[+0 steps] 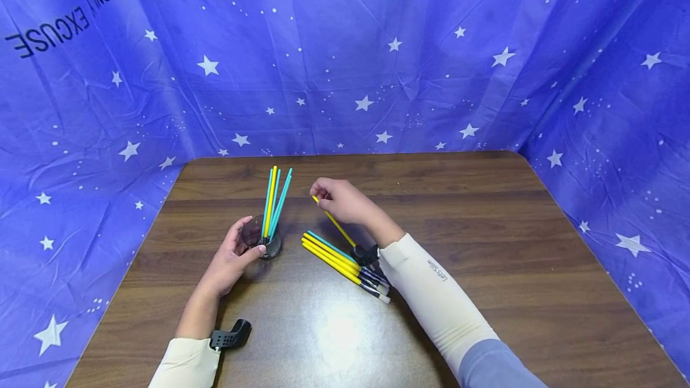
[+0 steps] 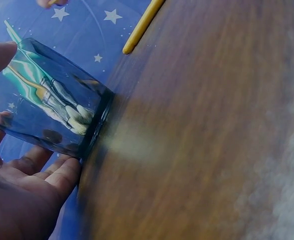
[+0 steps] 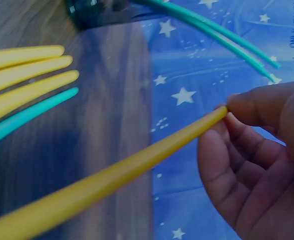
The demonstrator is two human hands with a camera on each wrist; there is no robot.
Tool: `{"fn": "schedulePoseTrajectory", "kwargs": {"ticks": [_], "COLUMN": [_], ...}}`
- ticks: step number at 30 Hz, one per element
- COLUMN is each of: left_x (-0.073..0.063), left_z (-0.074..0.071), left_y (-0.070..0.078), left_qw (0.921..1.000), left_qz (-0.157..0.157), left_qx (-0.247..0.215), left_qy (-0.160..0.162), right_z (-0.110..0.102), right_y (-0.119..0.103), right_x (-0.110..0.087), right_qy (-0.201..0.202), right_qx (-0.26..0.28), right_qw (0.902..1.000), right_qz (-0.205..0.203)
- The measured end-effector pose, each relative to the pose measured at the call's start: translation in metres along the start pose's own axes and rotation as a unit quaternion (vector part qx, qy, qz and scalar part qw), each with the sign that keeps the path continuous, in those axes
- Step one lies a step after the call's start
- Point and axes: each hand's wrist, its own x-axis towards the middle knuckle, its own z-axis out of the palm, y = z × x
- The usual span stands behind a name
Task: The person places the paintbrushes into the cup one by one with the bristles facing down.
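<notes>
My left hand (image 1: 229, 262) grips a clear drinking glass (image 1: 252, 232) standing on the table, its thumb on the near side. Several paintbrushes (image 2: 61, 100) lean inside, bristles down, with turquoise handles and one yellow handle (image 1: 269, 205) rising above the rim. To the right of the glass, my right hand (image 1: 341, 201) pinches the handle tip of a yellow paintbrush (image 3: 121, 167) between thumb and fingertips. That brush slants down toward the wrist camera, which hides its lower end. Below it lies a bunch of paintbrushes (image 1: 334, 261), yellow plus a turquoise one, bristles toward the lower right.
The brown wooden table (image 1: 485, 244) spreads under everything. A blue star-printed curtain (image 1: 323, 64) hangs behind it and on both sides. Black wrist cameras (image 1: 232, 335) are strapped to both forearms.
</notes>
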Motion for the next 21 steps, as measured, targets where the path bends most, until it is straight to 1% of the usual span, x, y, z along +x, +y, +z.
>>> {"fn": "schedulePoseTrajectory", "kwargs": {"ticks": [3, 7, 10, 13, 16, 18, 21], "left_x": [0.000, 0.000, 0.001, 0.001, 0.001, 0.002, 0.001], "left_z": [0.000, -0.001, -0.002, -0.002, -0.002, -0.003, -0.004], "left_y": [0.000, -0.001, -0.002, -0.003, -0.004, -0.004, -0.005], "left_qw": [1.0000, 0.9999, 0.9999, 0.9999, 0.9999, 0.9999, 0.9998], "left_qz": [-0.003, -0.008, -0.011, -0.010, -0.009, -0.011, -0.016], "left_qx": [0.006, 0.009, 0.007, 0.006, 0.005, 0.007, 0.010], "left_qy": [0.001, 0.002, 0.000, 0.000, 0.000, -0.002, -0.001], "right_z": [-0.002, -0.007, -0.009, -0.010, -0.009, -0.010, -0.011], "right_y": [-0.005, -0.013, -0.018, -0.021, -0.023, -0.025, -0.028], "right_x": [0.000, -0.001, 0.000, 0.002, 0.004, 0.005, 0.008], "right_qy": [0.034, 0.081, 0.112, 0.135, 0.153, 0.163, 0.182], "right_qx": [0.021, 0.051, 0.080, 0.126, 0.195, 0.244, 0.302], "right_qw": [0.9992, 0.9953, 0.9903, 0.9826, 0.9688, 0.9558, 0.9357], "right_qz": [-0.006, -0.013, -0.014, -0.013, -0.005, 0.003, 0.014]}}
